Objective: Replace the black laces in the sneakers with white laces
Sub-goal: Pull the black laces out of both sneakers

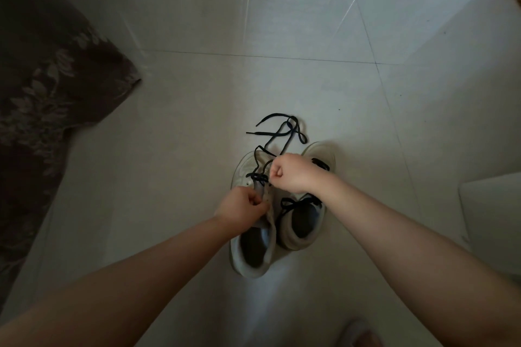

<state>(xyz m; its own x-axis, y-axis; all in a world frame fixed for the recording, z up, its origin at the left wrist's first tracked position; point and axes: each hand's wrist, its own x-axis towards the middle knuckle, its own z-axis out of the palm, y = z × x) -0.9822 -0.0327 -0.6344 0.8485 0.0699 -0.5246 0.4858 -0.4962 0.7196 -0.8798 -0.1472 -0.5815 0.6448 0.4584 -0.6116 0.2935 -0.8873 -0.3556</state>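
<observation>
Black lace point(277, 132) is being unthreaded from the left sneaker point(253, 234). Right hand point(290, 173) grips it; left hand point(242, 205) pinches the tongue. Next: pull it free.

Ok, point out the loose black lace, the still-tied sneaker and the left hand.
black lace point(282, 128), head view, on the slack loop lying on the floor
tied sneaker point(303, 222), head view, on its dark insole
left hand point(242, 205), head view, on its back
</observation>
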